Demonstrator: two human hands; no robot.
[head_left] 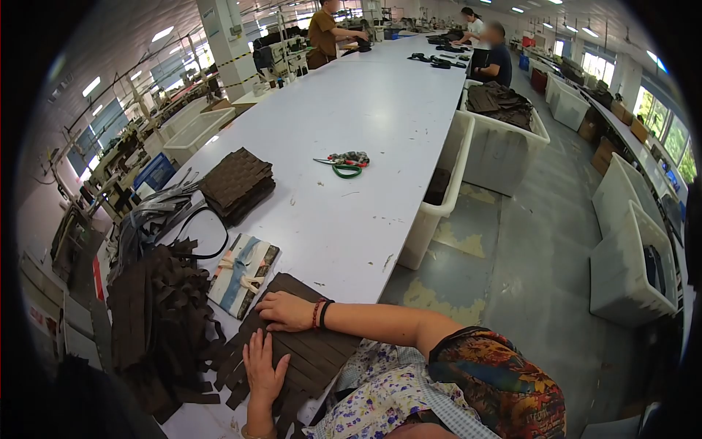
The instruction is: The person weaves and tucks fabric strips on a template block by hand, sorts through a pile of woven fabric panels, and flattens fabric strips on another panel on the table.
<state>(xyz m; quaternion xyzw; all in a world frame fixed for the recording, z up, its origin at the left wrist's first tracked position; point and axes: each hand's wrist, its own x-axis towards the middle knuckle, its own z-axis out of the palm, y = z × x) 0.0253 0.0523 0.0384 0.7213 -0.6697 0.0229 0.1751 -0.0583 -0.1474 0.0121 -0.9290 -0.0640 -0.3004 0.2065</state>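
A panel of dark brown interlaced strips (322, 358) lies at the table's near edge, loose strip ends fanning out at its left. My left hand (265, 369) rests flat on it, fingers spread, holding nothing. Over the panel's upper part is my right hand (287, 312), with bracelets at the wrist. Its fingers are bent and pressed together against the strips; whatever they pinch is hidden beneath them. Left of both hands sits a heap of loose brown strips (161, 322). Just beyond the panel lies a cloth-tied flat bundle (245, 274).
A stack of brown woven pieces (238, 183) stands farther up the white table (380, 95). Green-handled scissors (346, 171) lie mid-table by a patterned cloth. White bins (504, 157) line the right side. Co-workers (493, 62) are at the far end. Grey straps (157, 212) lie left.
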